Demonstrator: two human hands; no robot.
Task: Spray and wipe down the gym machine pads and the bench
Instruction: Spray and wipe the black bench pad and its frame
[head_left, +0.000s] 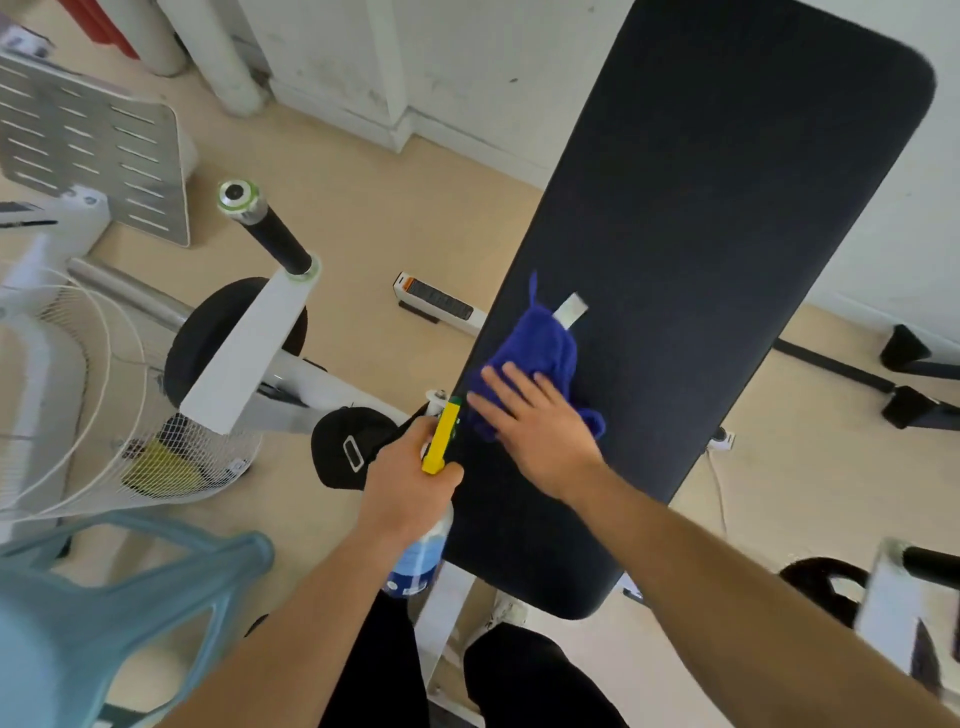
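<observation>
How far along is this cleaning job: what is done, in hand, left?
Done: nothing certain; the bench pad shows no wet marks. In hand: the right hand presses the blue cloth on it, the left hand grips the spray bottle. Left: probably the pad's far half and the machine's round black pad.

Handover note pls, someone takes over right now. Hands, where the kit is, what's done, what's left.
Left hand: grips the spray bottle at its neck, beside the bench's near left edge.
Right hand: fingers flat, pressing the blue cloth onto the bench pad, near its left edge.
Done: bench wiping is under way. How much has been sprayed or wiped cannot be told, as no wet marks show.
Left: probably the rest of the bench pad toward its far end, then the black roller pad on the machine to the left, which neither hand touches.
</observation>
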